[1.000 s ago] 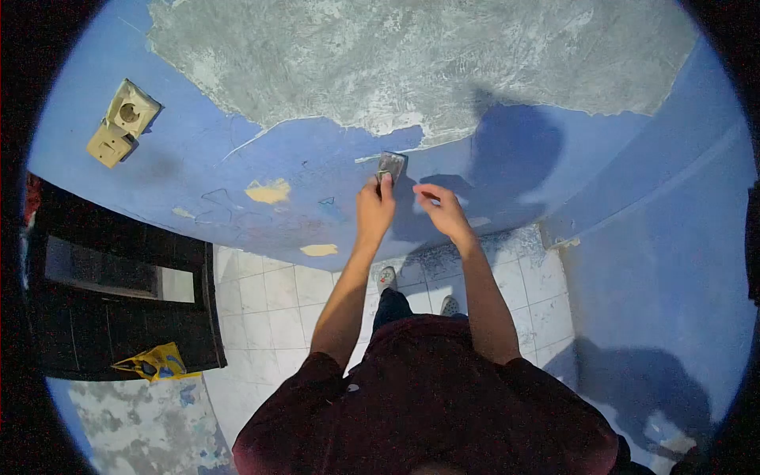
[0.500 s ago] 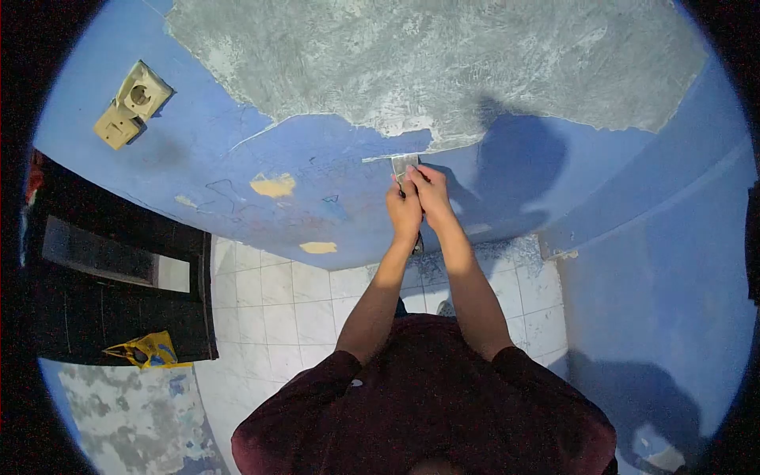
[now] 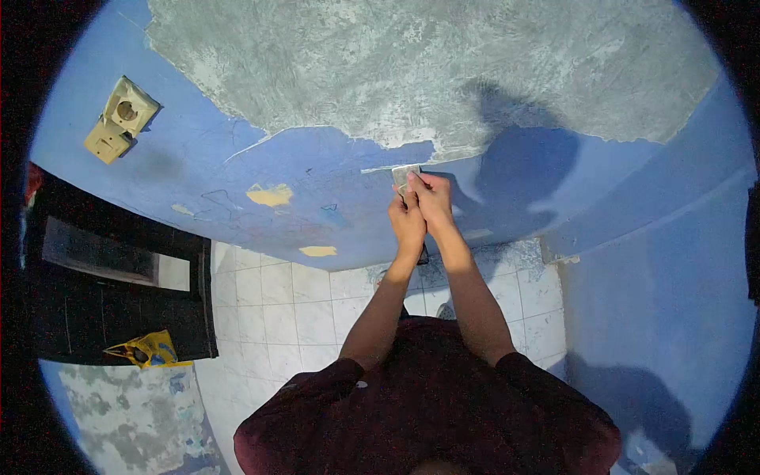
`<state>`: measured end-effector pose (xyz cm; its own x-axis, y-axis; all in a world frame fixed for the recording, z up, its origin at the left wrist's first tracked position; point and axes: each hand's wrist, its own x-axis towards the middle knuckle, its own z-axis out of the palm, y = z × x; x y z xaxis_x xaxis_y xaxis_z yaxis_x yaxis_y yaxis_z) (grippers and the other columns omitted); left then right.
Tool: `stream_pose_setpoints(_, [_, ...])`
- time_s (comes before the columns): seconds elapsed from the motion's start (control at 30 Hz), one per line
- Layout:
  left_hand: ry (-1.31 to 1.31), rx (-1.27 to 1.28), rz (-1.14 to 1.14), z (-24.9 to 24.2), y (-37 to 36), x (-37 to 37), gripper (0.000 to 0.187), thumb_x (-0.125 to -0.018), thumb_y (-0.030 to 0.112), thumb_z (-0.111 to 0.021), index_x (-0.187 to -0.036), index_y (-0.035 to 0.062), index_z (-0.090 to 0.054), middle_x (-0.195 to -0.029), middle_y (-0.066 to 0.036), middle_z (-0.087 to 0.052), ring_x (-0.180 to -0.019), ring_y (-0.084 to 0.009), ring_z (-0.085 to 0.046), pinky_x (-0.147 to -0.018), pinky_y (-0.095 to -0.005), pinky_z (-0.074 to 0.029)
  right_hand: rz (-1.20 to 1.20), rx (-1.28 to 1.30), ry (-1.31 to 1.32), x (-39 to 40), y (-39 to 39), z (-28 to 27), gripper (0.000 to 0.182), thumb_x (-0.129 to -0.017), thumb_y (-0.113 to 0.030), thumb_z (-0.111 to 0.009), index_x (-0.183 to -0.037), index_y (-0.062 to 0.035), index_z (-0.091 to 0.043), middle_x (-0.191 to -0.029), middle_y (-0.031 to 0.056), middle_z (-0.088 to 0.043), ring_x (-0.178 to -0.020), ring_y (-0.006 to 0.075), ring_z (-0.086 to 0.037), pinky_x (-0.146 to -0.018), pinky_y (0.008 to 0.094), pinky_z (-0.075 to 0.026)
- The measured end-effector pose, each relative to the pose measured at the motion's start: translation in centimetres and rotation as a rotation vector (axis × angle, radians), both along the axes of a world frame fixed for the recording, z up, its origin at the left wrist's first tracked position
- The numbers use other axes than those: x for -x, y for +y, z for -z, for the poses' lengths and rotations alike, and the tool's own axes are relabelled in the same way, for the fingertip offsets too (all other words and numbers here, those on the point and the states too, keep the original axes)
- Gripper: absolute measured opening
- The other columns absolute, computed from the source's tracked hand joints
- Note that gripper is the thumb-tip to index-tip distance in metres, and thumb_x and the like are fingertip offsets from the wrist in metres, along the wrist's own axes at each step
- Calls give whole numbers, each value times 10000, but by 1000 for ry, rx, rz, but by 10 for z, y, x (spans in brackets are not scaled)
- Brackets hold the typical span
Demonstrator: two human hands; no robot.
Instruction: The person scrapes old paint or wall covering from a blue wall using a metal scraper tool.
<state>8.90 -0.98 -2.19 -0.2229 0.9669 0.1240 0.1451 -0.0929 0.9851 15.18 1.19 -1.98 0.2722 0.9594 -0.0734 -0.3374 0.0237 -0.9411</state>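
Both hands, left (image 3: 408,224) and right (image 3: 434,198), clamped on scraper (image 3: 405,176); blade pointed up-wall at paint edge (image 3: 396,146).

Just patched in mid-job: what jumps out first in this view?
A big grey patch of bare plaster spreads across the top of the blue wall. At its lower edge, left hand and right hand together press a scraper against the paint. A loose socket hangs at upper left.
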Motion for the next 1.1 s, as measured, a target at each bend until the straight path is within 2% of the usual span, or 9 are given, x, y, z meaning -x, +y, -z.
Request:
stream_pose_setpoints(0.07, [20, -26, 11, 3, 3, 6, 347, -966, 255, -529, -831, -53, -616, -637, -88, -597, -586, -131, -495, -532, -336, -394, -14, -13, 41, 4, 5, 9, 270, -945, -179, -597, -806, 46, -649, -773, 96, -669, -658, 124, -613, -585, 260, -499])
stream_pose_setpoints(0.17, [42, -32, 51, -12, 4, 15, 349, -969, 266, -530, -875, -57, -624, -660, -90, -605, -615, -131, -506, -551, -336, -405, 68, 15, 268, 16, 8, 12, 278, -912, -189, -637, -726, 18, -626, -665, 0, -578, -617, 75, -500, -558, 260, -437])
stream_pose_setpoints(0.37, [27, -28, 54, 8, 7, 6, 363, -968, 281, -536, -897, -65, -619, -677, -89, -610, -625, -125, -500, -558, -333, -407, 62, -69, -21, 2, 11, 19, 284, -896, -148, -642, -664, 5, -582, -622, -23, -528, -602, 58, -448, -517, 261, -386])
stream_pose_setpoints(0.4, [19, -53, 34, 3, 7, 5, 363, -968, 284, -537, -889, -61, -620, -662, -81, -602, -612, -124, -491, -550, -337, -403, 75, -77, -18, 5, 11, 20, 284, -896, -148, -642, -664, 5, -582, -622, -23, -528, -602, 58, -448, -517, 261, -386])
stream_pose_setpoints(0.47, [27, -31, 61, -8, 6, 10, 372, -967, 292, -541, -856, -54, -622, -651, -73, -596, -594, -123, -477, -538, -339, -398, 45, -51, 65, 9, 11, 19, 221, -939, -114, -582, -840, 70, -654, -768, 104, -678, -677, 128, -631, -571, 266, -508])
stream_pose_setpoints(0.7, [-127, -28, 73, 3, 6, 4, 378, -973, 288, -543, -873, -62, -645, -689, -91, -640, -632, -117, -534, -562, -326, -433, 76, -43, 95, 7, 2, 4, 201, -931, -108, -594, -832, 56, -658, -748, 78, -661, -639, 117, -605, -559, 257, -499])
stream_pose_setpoints(0.9, [-18, 33, 154, -12, 1, 13, 356, -976, 274, -533, -888, -57, -629, -700, -78, -616, -644, -121, -525, -567, -322, -423, 128, -69, 158, 10, -1, 2, 207, -927, -117, -608, -799, 40, -649, -734, 37, -632, -635, 86, -558, -562, 248, -471])
stream_pose_setpoints(1.03, [8, -190, 17, 4, 8, 3, 364, -973, 297, -537, -858, -38, -620, -620, -38, -577, -564, -107, -473, -504, -308, -382, -1, -58, 126, -5, 2, -4, 232, -933, -144, -608, -796, 40, -642, -713, 14, -605, -637, 76, -528, -564, 256, -454])
stream_pose_setpoints(1.1, [-54, -13, 133, 6, 10, 14, 364, -971, 295, -537, -838, -36, -610, -618, -35, -575, -545, -125, -476, -497, -318, -380, -81, -23, -228, -18, -3, 3, 224, -933, -167, -612, -882, 45, -663, -800, 44, -663, -724, 104, -603, -644, 253, -497])
